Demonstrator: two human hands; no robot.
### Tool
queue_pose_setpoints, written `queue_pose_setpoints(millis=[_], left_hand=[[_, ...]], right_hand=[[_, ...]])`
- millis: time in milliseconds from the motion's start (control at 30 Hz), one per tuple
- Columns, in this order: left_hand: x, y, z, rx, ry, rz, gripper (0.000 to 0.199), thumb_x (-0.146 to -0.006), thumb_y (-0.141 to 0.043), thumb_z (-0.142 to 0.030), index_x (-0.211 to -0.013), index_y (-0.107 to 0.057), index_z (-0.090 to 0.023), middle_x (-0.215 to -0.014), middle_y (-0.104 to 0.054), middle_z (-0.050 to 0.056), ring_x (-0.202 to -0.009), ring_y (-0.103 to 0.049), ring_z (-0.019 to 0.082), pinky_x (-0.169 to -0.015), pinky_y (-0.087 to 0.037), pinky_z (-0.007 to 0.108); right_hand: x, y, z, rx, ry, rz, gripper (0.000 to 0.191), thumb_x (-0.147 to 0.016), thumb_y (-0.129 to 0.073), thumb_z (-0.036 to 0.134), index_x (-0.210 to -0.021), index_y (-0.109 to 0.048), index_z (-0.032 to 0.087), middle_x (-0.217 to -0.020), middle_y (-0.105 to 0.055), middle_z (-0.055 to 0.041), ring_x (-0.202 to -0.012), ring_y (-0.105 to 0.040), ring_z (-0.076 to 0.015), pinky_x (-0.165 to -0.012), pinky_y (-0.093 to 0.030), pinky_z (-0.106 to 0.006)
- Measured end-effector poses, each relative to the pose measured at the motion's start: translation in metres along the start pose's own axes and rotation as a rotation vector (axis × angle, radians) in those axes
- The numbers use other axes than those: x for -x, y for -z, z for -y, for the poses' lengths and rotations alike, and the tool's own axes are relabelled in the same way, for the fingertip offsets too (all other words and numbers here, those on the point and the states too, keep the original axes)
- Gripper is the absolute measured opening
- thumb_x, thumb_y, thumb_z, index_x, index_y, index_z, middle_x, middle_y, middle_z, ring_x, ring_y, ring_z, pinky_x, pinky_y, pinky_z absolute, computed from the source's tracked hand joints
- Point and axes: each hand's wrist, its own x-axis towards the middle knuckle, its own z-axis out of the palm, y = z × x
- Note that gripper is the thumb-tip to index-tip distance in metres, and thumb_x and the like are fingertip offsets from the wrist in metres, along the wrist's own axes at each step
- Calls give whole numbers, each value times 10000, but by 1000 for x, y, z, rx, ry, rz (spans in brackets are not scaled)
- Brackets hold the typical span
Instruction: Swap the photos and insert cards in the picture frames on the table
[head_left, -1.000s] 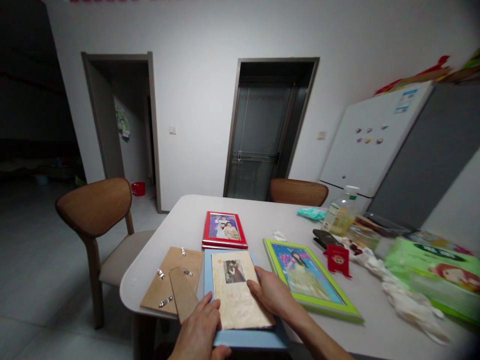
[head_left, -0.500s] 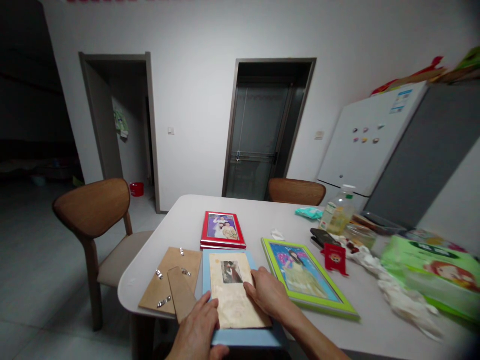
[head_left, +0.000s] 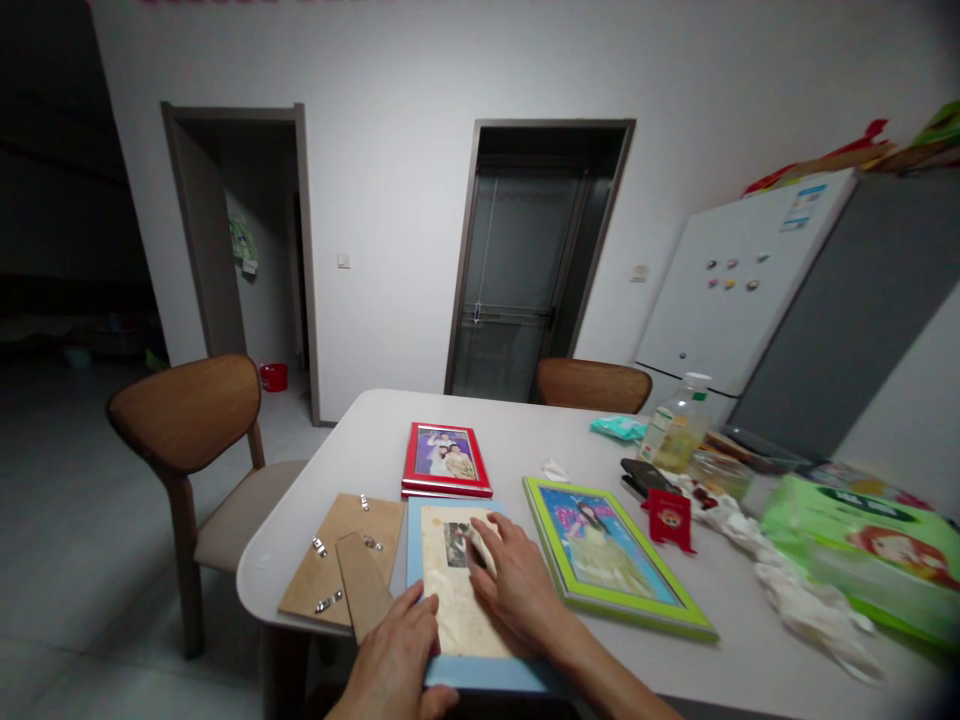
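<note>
In front of me lies a light blue picture frame, with a yellowed sheet of paper carrying a small dark photo on top. My left hand rests at the sheet's lower left edge, its fingers stretched and slightly apart. Over the right part of the sheet, my right hand is bent, its fingers closed around something pale beside the photo. Whether that is a curled bit of the sheet or a separate piece, I cannot tell. The right hand covers part of the photo.
Left lies a brown backing board with metal clips, partly under a brown strip. Red frames are stacked behind. On the right are a green frame, crumpled tissue, a bottle and a green tissue pack.
My right hand has moved left and inward over the sheet from its right edge, now covering part of the photo, with something pale at its fingers. My left hand has stayed nearly still.
</note>
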Motion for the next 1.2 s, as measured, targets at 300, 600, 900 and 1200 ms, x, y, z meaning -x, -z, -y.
queue_pose_setpoints(millis=[300, 600, 900, 1200], left_hand=[[1, 3, -3, -27, 14, -12, 405, -586, -617, -248, -977, -558, -161, -1223, -485, 45, -1219, -286, 201, -984, -285, 296], [4, -3, 0, -32, 3, -23, 491, -588, -613, -255, -1061, -518, -164, -1230, -476, 48, -1220, -279, 214, -988, -283, 317], [5, -3, 0, -53, -8, -34, 369, -602, -602, -257, -956, -550, -164, -1227, -477, 62, -1219, -280, 218, -981, -292, 333], [4, 1, -3, -66, 3, -19, 282, -619, -591, -260, -886, -561, -174, -1237, -466, 59, -1225, -266, 217, -985, -280, 339]], right_hand=[[-12, -5, 7, 5, 74, 111, 393, -730, -435, 382, -1074, -494, 201, -1117, -470, -97, -1023, -404, -233, -829, -265, -326], [-16, -12, 5, 37, 93, 83, 365, -729, -426, 409, -1012, -508, 195, -1081, -484, -91, -998, -413, -223, -811, -255, -310], [-22, -10, 11, 94, 116, 169, 344, -738, -403, 422, -930, -555, 181, -956, -553, -93, -906, -458, -232, -785, -265, -355], [-30, -19, 28, 15, 160, 200, 446, -748, -375, 468, -1116, -440, 223, -1170, -442, -80, -1040, -344, -261, -804, -265, -407]])
